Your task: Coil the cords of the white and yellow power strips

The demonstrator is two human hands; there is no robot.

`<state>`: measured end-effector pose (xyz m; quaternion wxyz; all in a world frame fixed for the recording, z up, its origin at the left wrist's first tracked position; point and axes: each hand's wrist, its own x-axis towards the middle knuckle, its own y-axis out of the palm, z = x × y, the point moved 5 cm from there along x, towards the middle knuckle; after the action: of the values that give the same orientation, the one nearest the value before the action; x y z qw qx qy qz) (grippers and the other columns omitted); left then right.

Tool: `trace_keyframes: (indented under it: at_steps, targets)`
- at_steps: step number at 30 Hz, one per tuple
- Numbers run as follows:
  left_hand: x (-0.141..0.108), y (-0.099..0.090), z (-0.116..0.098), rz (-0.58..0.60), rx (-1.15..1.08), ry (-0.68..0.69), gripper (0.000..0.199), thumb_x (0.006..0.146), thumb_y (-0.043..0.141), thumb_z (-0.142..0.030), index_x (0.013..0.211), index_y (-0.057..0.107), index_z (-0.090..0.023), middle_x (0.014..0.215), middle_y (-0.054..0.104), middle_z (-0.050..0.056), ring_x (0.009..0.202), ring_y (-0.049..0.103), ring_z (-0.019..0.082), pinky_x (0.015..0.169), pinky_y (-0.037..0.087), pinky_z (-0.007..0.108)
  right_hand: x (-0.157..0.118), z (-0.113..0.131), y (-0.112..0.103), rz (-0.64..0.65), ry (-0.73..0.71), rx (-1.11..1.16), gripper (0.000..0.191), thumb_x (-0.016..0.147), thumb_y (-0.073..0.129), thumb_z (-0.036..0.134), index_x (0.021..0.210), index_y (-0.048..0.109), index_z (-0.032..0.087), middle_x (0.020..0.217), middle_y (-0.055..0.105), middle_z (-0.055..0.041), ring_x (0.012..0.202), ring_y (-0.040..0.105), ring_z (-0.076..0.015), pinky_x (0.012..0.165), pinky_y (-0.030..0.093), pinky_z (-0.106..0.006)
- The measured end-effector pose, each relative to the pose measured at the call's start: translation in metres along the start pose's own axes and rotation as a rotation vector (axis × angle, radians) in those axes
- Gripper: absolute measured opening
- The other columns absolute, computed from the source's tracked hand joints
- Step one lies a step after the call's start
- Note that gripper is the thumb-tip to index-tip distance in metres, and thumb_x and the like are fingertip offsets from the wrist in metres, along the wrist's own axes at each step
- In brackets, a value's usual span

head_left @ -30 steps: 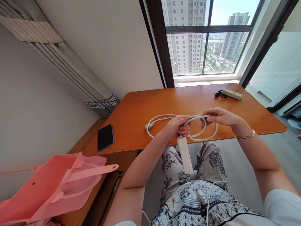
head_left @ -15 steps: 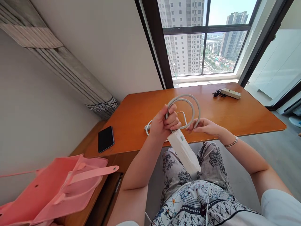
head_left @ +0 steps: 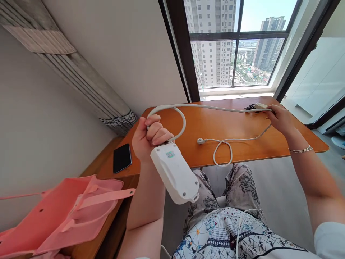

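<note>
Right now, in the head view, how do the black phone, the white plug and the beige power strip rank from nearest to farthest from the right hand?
Nearest to the right hand first:
1. Beige power strip: table's far right corner, partly hidden behind the hand.
2. White plug: around the table's middle.
3. Black phone: the table's left end.

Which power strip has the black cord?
The beige strip at the far right of the table; the white strip below the left hand has a white cord.
</note>
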<state>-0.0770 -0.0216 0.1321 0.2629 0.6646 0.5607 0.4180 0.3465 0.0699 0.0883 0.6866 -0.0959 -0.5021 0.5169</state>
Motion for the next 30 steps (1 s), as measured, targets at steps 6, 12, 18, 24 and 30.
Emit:
trace_keyframes:
  at_steps: [6, 12, 18, 24, 30]
  targets:
    - [0.013, -0.012, 0.006, 0.019, -0.199, 0.053, 0.042, 0.106, 0.011, -0.044, 0.074, 0.03, -0.022, 0.037, 0.022, -0.012, 0.028, 0.021, 0.005, 0.035, 0.028, 0.009, 0.013, -0.026, -0.048, -0.02, 0.286, -0.146, 0.026, 0.091, 0.06, 0.033, 0.102, 0.072, 0.013, 0.07, 0.06, -0.0024, 0.058, 0.049, -0.0094, 0.063, 0.039, -0.029]
    - [0.027, -0.036, -0.013, -0.06, -0.323, 0.148, 0.046, 0.104, 0.009, -0.052, 0.073, 0.026, -0.022, 0.037, 0.015, -0.014, 0.026, 0.025, 0.002, 0.036, 0.029, 0.006, 0.01, -0.064, -0.103, -0.167, 0.477, -0.519, 0.02, 0.082, 0.066, 0.019, 0.1, 0.075, 0.017, 0.084, 0.069, -0.0071, 0.07, 0.052, -0.0159, 0.063, 0.034, -0.03]
    - [0.039, -0.059, -0.016, -0.167, -0.305, 0.145, 0.045, 0.105, 0.008, -0.046, 0.073, 0.028, -0.022, 0.039, 0.017, -0.013, 0.028, 0.025, 0.002, 0.039, 0.03, 0.007, -0.006, -0.071, -0.132, -0.332, 0.395, -0.758, 0.032, 0.095, 0.053, 0.028, 0.114, 0.073, 0.012, 0.088, 0.071, -0.0169, 0.08, 0.058, -0.0222, 0.065, 0.028, -0.036]
    - [0.039, -0.065, -0.005, -0.098, -0.204, 0.118, 0.046, 0.106, 0.006, -0.042, 0.073, 0.03, -0.021, 0.04, 0.014, -0.011, 0.029, 0.018, 0.003, 0.038, 0.026, 0.01, -0.002, -0.083, -0.108, -0.107, 0.463, -0.795, 0.032, 0.097, 0.055, 0.032, 0.114, 0.071, 0.01, 0.096, 0.07, -0.0209, 0.087, 0.059, -0.0224, 0.068, 0.03, -0.038]
    - [0.028, -0.061, 0.019, -0.103, 0.044, -0.01, 0.05, 0.105, 0.011, -0.044, 0.069, 0.035, -0.02, 0.042, 0.008, -0.011, 0.034, 0.002, 0.006, 0.035, 0.021, 0.015, -0.038, -0.103, 0.0, 0.701, 0.591, -0.36, 0.04, 0.088, 0.064, 0.038, 0.119, 0.065, 0.012, 0.102, 0.072, -0.0161, 0.087, 0.068, -0.0238, 0.076, 0.048, -0.035]
